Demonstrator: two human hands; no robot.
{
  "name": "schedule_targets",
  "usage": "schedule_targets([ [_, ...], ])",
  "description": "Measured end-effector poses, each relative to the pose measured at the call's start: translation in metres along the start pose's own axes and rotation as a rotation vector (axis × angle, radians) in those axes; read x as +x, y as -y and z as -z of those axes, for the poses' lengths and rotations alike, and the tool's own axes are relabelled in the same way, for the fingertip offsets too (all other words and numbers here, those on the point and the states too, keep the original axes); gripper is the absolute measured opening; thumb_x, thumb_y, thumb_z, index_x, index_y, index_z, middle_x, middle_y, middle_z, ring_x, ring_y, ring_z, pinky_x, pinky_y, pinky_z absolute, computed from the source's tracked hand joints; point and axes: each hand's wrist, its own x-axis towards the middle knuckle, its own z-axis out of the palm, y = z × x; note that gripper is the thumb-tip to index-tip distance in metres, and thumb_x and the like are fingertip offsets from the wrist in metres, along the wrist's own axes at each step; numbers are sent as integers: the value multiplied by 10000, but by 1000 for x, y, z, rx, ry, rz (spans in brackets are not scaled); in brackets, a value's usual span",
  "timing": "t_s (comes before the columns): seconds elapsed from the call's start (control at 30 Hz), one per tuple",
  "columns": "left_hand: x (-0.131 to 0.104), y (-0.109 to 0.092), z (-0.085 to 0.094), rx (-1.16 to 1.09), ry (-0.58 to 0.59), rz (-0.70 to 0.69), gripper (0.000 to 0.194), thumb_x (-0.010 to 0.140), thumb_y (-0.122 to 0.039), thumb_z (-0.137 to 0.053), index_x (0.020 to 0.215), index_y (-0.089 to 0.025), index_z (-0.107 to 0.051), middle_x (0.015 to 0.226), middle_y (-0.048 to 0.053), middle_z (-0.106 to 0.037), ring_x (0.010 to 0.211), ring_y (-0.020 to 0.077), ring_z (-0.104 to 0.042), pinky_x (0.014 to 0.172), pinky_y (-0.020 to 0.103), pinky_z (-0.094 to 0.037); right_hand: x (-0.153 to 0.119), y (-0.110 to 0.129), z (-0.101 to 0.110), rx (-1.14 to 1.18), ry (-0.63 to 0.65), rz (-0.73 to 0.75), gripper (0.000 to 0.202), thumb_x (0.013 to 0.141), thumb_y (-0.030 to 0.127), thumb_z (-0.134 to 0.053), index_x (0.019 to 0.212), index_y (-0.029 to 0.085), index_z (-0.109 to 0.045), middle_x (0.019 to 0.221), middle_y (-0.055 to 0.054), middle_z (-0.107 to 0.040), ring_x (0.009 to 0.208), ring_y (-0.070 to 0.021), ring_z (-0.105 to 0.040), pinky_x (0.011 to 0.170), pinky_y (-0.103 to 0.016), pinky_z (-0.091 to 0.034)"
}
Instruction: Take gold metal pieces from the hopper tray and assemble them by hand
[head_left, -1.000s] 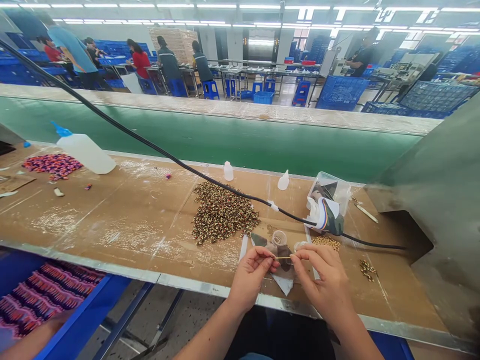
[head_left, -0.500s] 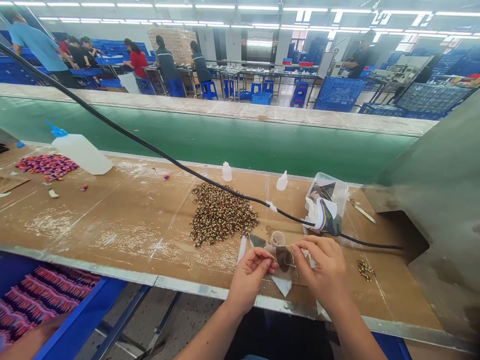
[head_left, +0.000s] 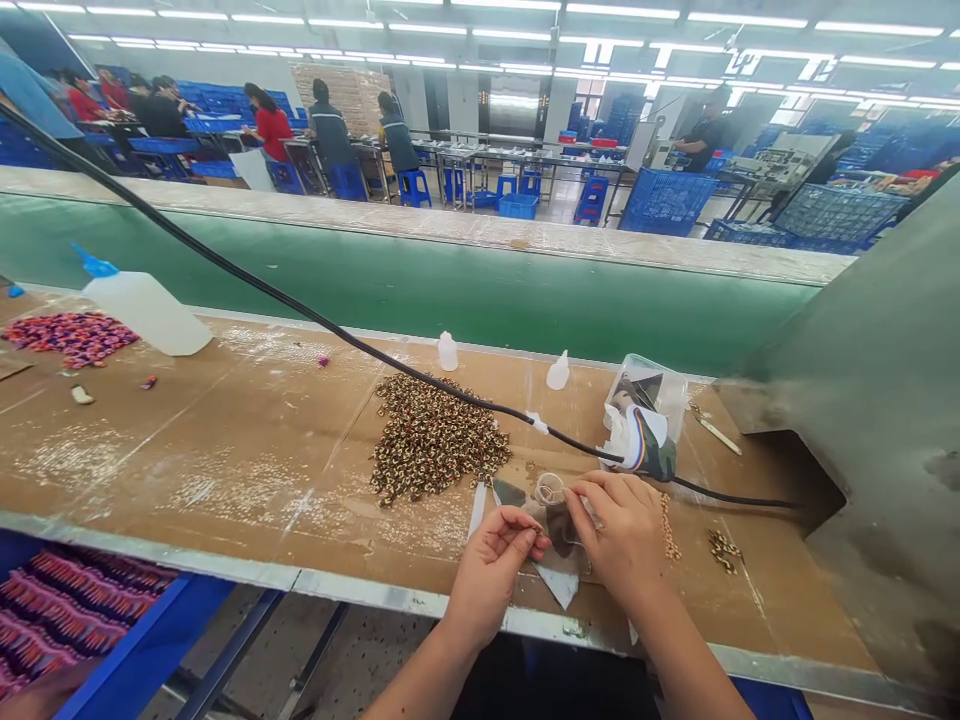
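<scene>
Brown cardboard covers the counter (head_left: pixel 247 440), and both of the person's hands work at its near edge, at about 6 o'clock in the view. The left hand (head_left: pixel 491 565) is curled closed, thumb and forefinger pinched together on something too small to make out. The right hand (head_left: pixel 619 530) lies just beside it at 3 o'clock, fingers bent down and pressing on a dark scrap of sheet (head_left: pixel 559 525) that rests on the counter between the two hands; whether it grips anything cannot be told. A small clear ring (head_left: pixel 550 489) sits touching the far edge of that scrap, at 12 o'clock from the hands.

A heap of small gold-and-dark beads (head_left: pixel 431 440) lies at 10 o'clock from the hands, near them. A black cable (head_left: pixel 300 315) crosses above the counter from the upper left to the lower right, passing over the heap. Two small white dropper bottles (head_left: pixel 448 352) stand beyond the heap. A clear plastic tub (head_left: pixel 649 395) sits at 1 o'clock from the right hand, with a striped bundle (head_left: pixel 645 445) leaning against it. A large white bottle with a blue cap (head_left: pixel 142 310) lies far off at 10 o'clock, beside a pile of pink-and-purple pieces (head_left: pixel 67 335). A green conveyor belt (head_left: pixel 420 280) runs behind the counter
</scene>
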Motion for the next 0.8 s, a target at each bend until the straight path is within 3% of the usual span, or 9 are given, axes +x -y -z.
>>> schedule_targets([
  [0.23,2,2,2,-16,-6,-6,326,671,-387,-746,804,-135,-589,786,37,-601,710,121,-588,660,234,-462,1,-1,1,22,-10,7,159,909,215,-510,772,170,-576,792,-28,-600,728,-178,-474,691,-333,-313],
  [0.43,0,1,1,-18,7,-13,297,690,-372,-735,797,-140,-584,775,25,-593,711,116,-590,665,230,-461,-4,1,14,136,-73,-82,91,884,236,-560,810,193,-590,842,-27,-605,782,-183,-499,725,-333,-337],
  [0.57,0,1,0,-21,6,-9,309,683,-377,-739,800,-137,-581,772,28,-600,710,118,-589,666,231,-462,-9,5,25,279,-35,-158,88,879,237,-565,806,202,-601,847,-26,-601,813,-173,-516,732,-314,-371],
  [0.8,0,-2,-1,-19,2,-4,324,675,-376,-744,800,-128,-576,755,27,-593,712,123,-592,670,235,-463,-13,12,24,298,-6,-158,112,872,252,-568,778,197,-599,836,-26,-602,805,-171,-526,732,-312,-376],
])
